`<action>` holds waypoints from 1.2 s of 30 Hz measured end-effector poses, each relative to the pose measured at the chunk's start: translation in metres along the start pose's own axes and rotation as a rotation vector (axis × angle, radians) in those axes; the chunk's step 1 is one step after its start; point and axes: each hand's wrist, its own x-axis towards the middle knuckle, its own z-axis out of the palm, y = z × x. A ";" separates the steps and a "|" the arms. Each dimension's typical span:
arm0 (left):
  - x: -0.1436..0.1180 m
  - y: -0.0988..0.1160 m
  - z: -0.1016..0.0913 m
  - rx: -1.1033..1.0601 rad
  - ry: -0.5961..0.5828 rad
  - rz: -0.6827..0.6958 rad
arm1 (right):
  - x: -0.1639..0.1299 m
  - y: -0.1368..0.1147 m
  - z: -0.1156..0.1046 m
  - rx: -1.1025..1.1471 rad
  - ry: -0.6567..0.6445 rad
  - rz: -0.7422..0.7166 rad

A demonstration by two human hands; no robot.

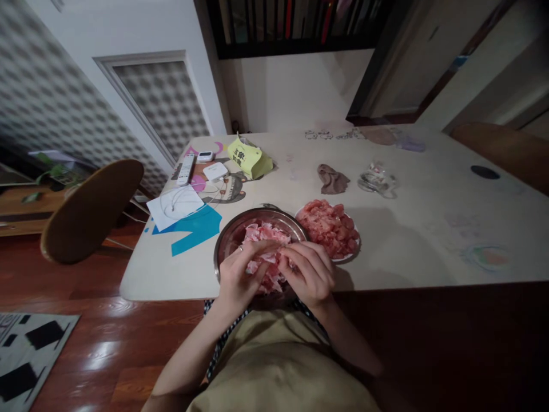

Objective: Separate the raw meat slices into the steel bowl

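Note:
A steel bowl (pixel 220 247) stands at the table's front edge, holding pale pink slices of raw meat (pixel 266 232) with whitish edges. Over it, my left hand (pixel 242 274) is closed, thumb and fingers pinching a piece of raw meat. My right hand (pixel 311 274) meets it from the other side, its fingertips closed on the same piece. Most of that piece is hidden by my fingers. Just right of the bowl, partly overlapped by its rim, a white plate (pixel 357 247) carries a heap of redder raw meat (pixel 328 226).
Behind the bowl lie a crumpled brown cloth (pixel 332 179) and a clear plastic bundle (pixel 376 180). Leftward are a yellow-green packet (pixel 249 158), a remote (pixel 186 170), a white device (pixel 215 171), cables, white paper (pixel 174 207) and a blue sheet (pixel 199 229). A chair (pixel 92 212) stands left.

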 end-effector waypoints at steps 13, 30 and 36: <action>0.005 0.001 -0.006 -0.100 -0.027 -0.126 | 0.008 0.010 -0.007 0.022 0.062 0.163; 0.009 0.000 -0.008 -0.180 -0.068 -0.226 | 0.009 0.003 -0.003 0.245 -0.136 0.190; 0.009 -0.001 -0.007 -0.198 0.014 -0.238 | 0.008 0.002 0.001 0.265 -0.139 0.193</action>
